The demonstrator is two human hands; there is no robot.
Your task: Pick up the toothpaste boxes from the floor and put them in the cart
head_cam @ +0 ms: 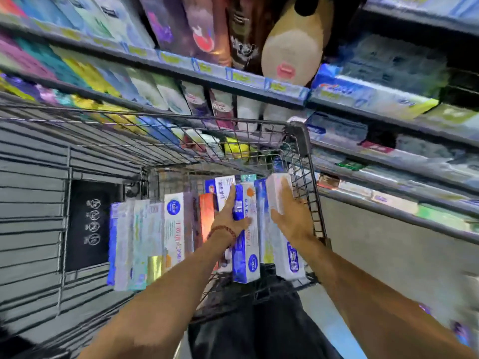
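Note:
A wire shopping cart [302, 141] fills the middle of the view, and several toothpaste boxes stand side by side in it. My left hand [228, 216], with a bead bracelet on the wrist, grips a blue and white toothpaste box [246, 257] in the middle of the row. My right hand [293, 216] is closed around a white toothpaste box [289, 257] against the cart's right wall. More boxes [145, 242] stand to the left, and an orange box [207, 213] sits just left of my left hand. The floor and any boxes on it are hidden.
Store shelves [259, 84] packed with boxed goods run above and to the right of the cart. A tan plush toy [293, 45] sits on an upper shelf. The cart's dark child-seat panel [90, 224] is at the left. My dark trousers [272, 320] show below.

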